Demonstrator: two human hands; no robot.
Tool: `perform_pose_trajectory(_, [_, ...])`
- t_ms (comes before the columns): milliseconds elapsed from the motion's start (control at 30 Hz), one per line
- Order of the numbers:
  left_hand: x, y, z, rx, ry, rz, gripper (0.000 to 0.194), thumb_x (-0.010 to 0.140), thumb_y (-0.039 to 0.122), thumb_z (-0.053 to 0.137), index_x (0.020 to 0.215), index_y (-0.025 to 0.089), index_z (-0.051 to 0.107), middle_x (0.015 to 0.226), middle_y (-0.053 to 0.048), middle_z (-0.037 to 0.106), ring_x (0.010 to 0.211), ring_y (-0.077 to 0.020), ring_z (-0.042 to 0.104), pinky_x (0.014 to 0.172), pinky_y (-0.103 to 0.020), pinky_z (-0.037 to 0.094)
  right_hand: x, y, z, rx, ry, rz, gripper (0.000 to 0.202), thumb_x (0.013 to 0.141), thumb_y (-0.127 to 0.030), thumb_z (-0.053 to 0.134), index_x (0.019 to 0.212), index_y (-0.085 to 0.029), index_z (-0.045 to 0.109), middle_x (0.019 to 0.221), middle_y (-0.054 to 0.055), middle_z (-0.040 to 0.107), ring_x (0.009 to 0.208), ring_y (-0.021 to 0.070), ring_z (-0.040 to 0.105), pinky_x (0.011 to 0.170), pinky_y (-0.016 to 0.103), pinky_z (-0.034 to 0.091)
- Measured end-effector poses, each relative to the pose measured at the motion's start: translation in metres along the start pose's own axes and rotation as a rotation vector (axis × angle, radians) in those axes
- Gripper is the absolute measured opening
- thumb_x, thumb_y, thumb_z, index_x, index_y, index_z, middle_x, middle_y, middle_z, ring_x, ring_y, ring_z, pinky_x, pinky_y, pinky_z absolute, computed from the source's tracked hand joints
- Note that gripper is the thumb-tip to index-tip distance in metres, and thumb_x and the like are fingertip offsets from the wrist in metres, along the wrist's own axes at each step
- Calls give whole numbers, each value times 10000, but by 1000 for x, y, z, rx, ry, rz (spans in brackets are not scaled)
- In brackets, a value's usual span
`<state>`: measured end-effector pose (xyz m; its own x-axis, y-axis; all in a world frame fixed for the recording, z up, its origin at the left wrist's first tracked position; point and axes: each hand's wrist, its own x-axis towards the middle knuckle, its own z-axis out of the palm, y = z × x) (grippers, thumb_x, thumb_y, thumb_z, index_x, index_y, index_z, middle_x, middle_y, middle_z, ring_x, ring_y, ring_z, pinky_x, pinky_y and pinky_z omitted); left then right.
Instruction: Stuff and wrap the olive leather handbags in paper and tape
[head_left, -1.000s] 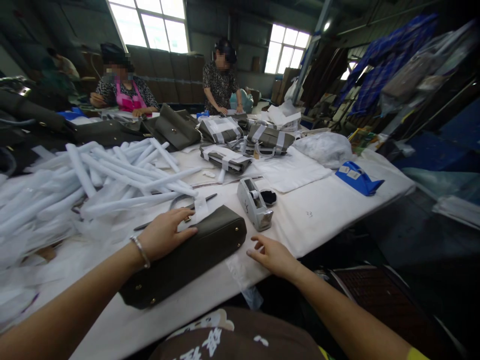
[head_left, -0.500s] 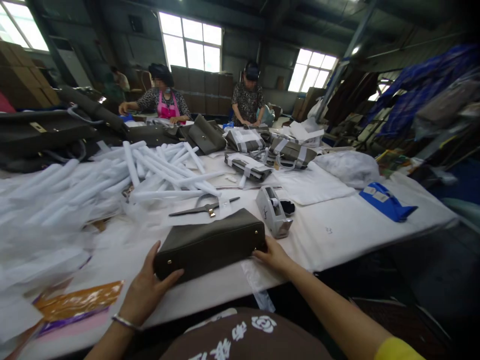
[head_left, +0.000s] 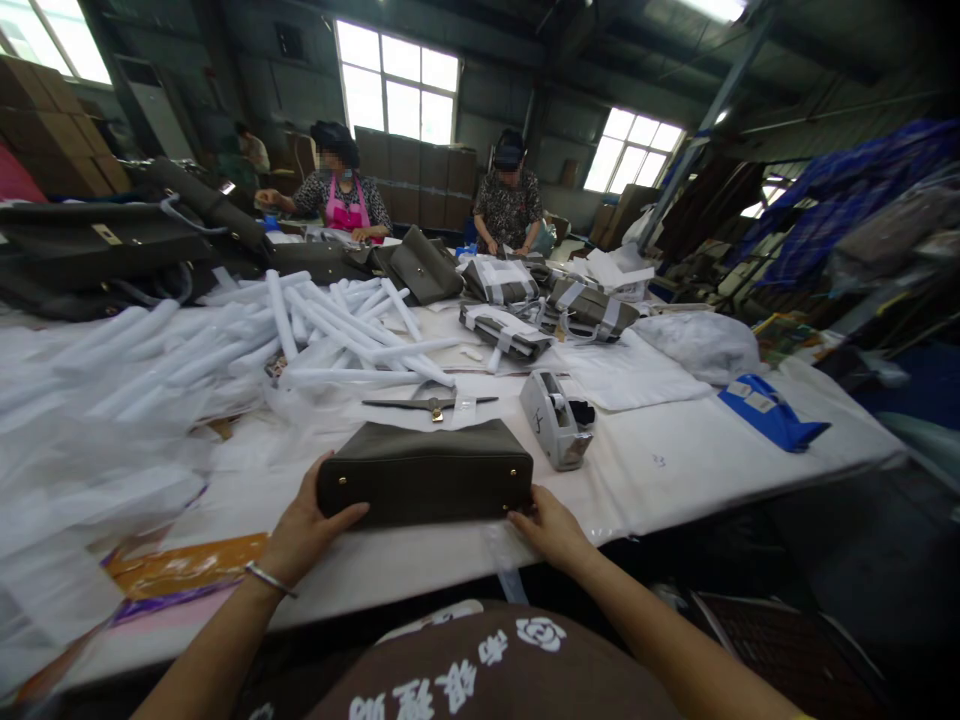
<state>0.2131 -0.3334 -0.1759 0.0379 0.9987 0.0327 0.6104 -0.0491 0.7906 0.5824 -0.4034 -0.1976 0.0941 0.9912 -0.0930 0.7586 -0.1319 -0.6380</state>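
Observation:
A dark olive handbag (head_left: 427, 480) lies on the white-covered table in front of me, its studded base facing me. My left hand (head_left: 307, 530) grips its left end, thumb along the lower front. At the right end, my right hand (head_left: 551, 525) holds the corner, fingers partly hidden behind the bag. Just beyond the bag, a strap with a gold clasp (head_left: 437, 414) lies on white wrapping. A grey tape dispenser (head_left: 556, 425) stands to the right, close to the bag.
White rolled tubes (head_left: 352, 325) and thin wrapping sheets (head_left: 67, 440) heap up on the left. Several wrapped bags (head_left: 502, 330) lie farther back. A blue tape dispenser (head_left: 772, 410) sits near the right edge. Two co-workers (head_left: 346, 195) stand across the table.
The handbag's right end has come down and toward me, so its base now sits level and faces me squarely. Both hands have stayed on its ends.

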Motion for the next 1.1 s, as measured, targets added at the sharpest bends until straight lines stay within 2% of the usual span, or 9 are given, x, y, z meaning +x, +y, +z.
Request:
perform_pose_trajectory(167, [-10,-11,6,-57,16,-19,891,688,515,658,1407,254,202,1254,-112,531,1096,-273,568,992,-492,410,-13,-1,-4,90,-19,11,566,776,-386,561,1291,-214,402,972,39,594,632,131,551,687,303,448])
perform_pose_trajectory(333, [-15,-14,3,-230,-44,-14,904,708,457,664,1424,243,156,1287,-137,503,1064,-256,591,960,-473,449,-12,-5,-3,277,-59,33,568,795,-436,528,1286,-180,397,937,50,618,684,158,600,695,308,470])
perform_pose_trajectory(400, [-18,-12,5,-244,-43,30,885,734,429,644,1431,219,140,1331,-154,466,1130,-255,549,988,-456,427,-9,-6,2,314,-51,36,535,796,-459,517,1236,-165,436,935,64,631,703,176,613,698,317,474])
perform_pose_trajectory(600, [-30,-16,24,-119,174,97,718,802,390,566,1406,181,239,1406,-148,388,1295,-248,376,1082,-438,308,3,-3,17,236,-17,93,409,794,-508,484,1020,-170,530,745,38,632,608,192,598,611,308,466])
perform_pose_trajectory(800, [-44,-22,17,-93,145,91,659,822,386,539,1396,210,268,1360,-140,436,1102,-230,550,965,-436,435,3,-1,15,246,-12,139,338,798,-511,480,870,-183,521,647,-6,579,570,167,581,587,282,452])
perform_pose_trajectory(867, [-47,-13,11,26,262,153,697,795,403,572,1393,204,276,1376,-149,404,1171,-266,495,995,-473,399,2,-3,14,280,-14,144,320,798,-489,495,863,-177,519,652,-9,574,558,152,568,578,273,447])
perform_pose_trajectory(967, [-47,16,4,234,474,344,705,783,409,586,1390,202,295,1398,-148,372,1315,-308,316,1080,-519,262,5,-4,8,395,-70,142,284,804,-419,524,910,-155,521,732,6,589,536,111,537,548,243,435])
perform_pose_trajectory(1000, [-45,30,3,289,467,394,695,793,390,579,1398,211,286,1423,-146,341,1333,-307,285,1091,-516,238,7,-3,4,459,-137,143,277,816,-392,520,948,-148,520,784,18,598,543,96,532,534,226,427])
perform_pose_trajectory(1100, [-34,72,8,394,379,594,639,805,358,572,1384,248,325,1436,-127,331,1333,-309,289,1092,-512,223,14,5,-10,574,-208,194,268,819,-370,535,974,-152,555,880,41,625,575,87,567,466,181,398])
